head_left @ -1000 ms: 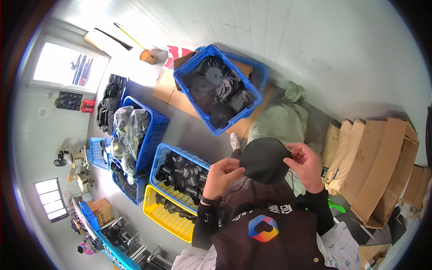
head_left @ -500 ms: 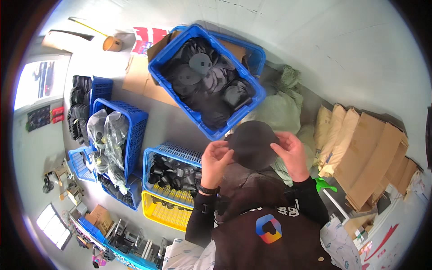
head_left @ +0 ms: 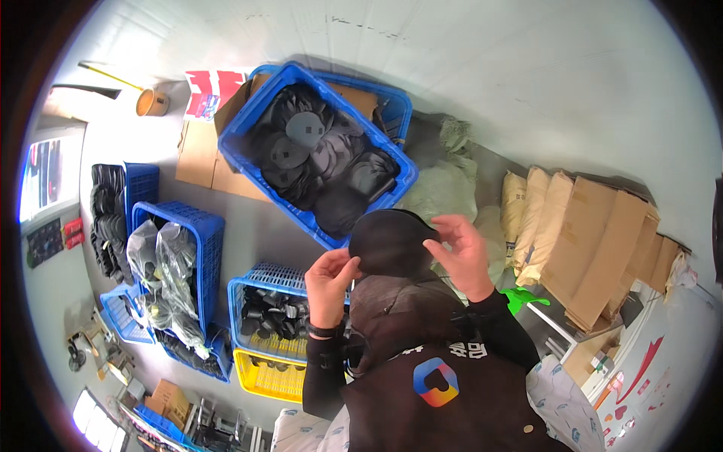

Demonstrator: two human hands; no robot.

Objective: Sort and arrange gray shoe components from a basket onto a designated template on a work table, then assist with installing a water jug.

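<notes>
A flat, round black disc (head_left: 392, 245) is held up in front of my chest, near the front corner of a blue crate. My left hand (head_left: 329, 286) pinches its left edge between thumb and fingers. My right hand (head_left: 465, 256) grips the opposite edge the same way. Along the disc's upper right a second rim line shows, so it may be two layers; I cannot tell for sure. In the blue crate (head_left: 280, 205) just beyond lie many similar dark discs (head_left: 305, 129), some with a small square mark.
A blue basket (head_left: 282, 273) of black parts and a yellow basket (head_left: 252, 374) stand at my left. Farther left, another blue crate (head_left: 213, 256) holds clear plastic bags. Pale sacks (head_left: 444, 188) sit behind my right hand; flattened cardboard (head_left: 595, 248) leans at the right.
The view has shifted, moving the crates left and lower in the picture. Both hands still hold the disc, which now looks more tilted, with a second rim line showing.
</notes>
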